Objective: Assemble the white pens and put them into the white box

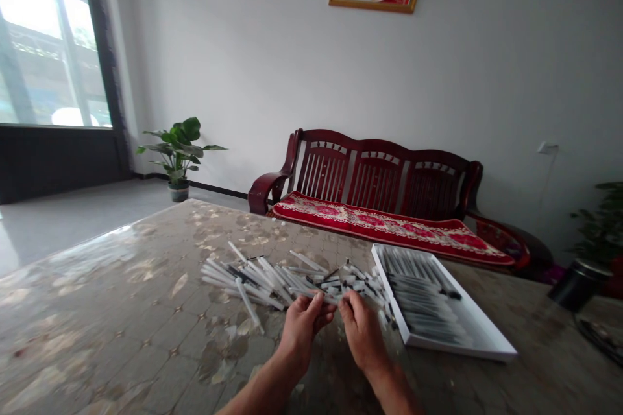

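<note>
My left hand is closed around a translucent white pen barrel, held level just above the table. At the barrel's right end, the fingers of my right hand are pinched together; a small part in them is too hidden to make out. Just beyond both hands lies a loose pile of white pen barrels. Dark refills and small pen caps are scattered on its right side. To the right of my right hand stands a shallow white box with rows of pens inside.
The table has a patterned, glossy cover. Behind it stands a dark red wooden bench with a red floral runner. A black cylindrical container is at the right edge. A potted plant stands on the floor at back left.
</note>
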`<state>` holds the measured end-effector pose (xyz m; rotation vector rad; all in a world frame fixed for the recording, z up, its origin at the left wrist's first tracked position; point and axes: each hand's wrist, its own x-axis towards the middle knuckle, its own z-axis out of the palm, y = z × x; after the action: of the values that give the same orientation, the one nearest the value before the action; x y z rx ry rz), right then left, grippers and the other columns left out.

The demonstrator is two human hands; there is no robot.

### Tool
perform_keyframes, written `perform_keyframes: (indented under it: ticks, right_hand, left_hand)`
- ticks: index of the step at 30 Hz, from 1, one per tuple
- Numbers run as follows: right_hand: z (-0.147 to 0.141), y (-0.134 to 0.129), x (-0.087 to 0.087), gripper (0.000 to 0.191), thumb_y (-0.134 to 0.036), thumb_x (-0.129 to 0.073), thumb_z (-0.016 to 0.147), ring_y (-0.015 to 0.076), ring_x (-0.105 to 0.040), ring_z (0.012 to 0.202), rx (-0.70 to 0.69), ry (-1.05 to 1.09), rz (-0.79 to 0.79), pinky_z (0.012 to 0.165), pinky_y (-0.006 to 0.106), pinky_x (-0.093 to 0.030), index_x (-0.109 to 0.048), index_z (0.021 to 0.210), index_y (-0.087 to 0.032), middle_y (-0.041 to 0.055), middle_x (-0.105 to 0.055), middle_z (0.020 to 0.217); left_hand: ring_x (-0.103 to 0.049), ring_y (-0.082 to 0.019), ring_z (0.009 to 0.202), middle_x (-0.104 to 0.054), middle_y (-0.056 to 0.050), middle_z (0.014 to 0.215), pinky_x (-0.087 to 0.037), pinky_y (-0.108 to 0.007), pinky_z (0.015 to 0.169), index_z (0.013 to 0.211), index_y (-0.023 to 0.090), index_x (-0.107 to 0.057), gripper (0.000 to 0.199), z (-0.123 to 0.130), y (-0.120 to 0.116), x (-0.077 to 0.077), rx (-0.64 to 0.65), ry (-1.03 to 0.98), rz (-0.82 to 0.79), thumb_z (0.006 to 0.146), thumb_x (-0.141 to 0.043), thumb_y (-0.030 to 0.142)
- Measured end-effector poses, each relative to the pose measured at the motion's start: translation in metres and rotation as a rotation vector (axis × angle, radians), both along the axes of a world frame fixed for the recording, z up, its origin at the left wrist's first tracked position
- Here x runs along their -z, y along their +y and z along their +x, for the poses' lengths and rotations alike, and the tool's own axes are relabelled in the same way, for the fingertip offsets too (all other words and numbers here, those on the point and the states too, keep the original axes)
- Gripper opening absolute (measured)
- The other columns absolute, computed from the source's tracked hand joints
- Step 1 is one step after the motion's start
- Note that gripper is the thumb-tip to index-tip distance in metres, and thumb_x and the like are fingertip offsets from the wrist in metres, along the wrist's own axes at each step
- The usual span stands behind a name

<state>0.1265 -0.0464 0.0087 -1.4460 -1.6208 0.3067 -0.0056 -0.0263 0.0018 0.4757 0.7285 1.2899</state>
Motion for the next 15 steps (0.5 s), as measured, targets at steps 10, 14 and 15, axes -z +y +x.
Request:
perform_keyframes:
  ticks: [10, 14, 15]
  right_hand:
    - [-0.003, 0.001, 0.000, 0.043, -0.059, -0.044, 0.089, 0.0167, -0.054, 0.054, -0.010, 0.119, -0.077, 0.050, 0.027, -0.035, -0.057, 0.068, -0.024, 0.0001, -0.058, 0.057]
    - [-0.012, 0.000, -0.002, 0.051, -0.067, -0.042, 0.085, 0.0135, -0.044, 0.041, -0.016, 0.403, -0.226, 0.040, 0.026, -0.030, -0.050, 0.058, -0.024, -0.0020, -0.048, 0.046]
    - [-0.013, 0.000, -0.003, 0.054, -0.069, -0.040, 0.084, 0.0121, -0.039, 0.037, -0.013, 0.502, -0.308, 0.036, 0.025, -0.027, -0.048, 0.056, -0.024, -0.0032, -0.044, 0.043]
  left_hand:
    - [-0.071, -0.015, 0.065, -0.072, -0.004, 0.069, -0.057, -0.021, 0.059, 0.076, 0.014, -0.062, 0.032, 0.000, 0.000, 0.003, 0.000, 0.036, 0.010, 0.064, -0.087, 0.031]
    - [-0.071, -0.016, 0.065, -0.072, -0.002, 0.069, -0.056, -0.021, 0.057, 0.080, 0.015, -0.064, 0.043, 0.001, -0.001, 0.003, 0.014, 0.057, 0.081, 0.055, -0.090, 0.038]
    - [-0.071, -0.016, 0.065, -0.072, -0.002, 0.069, -0.056, -0.021, 0.056, 0.080, 0.015, -0.064, 0.045, 0.001, -0.001, 0.003, 0.018, 0.065, 0.107, 0.054, -0.090, 0.040]
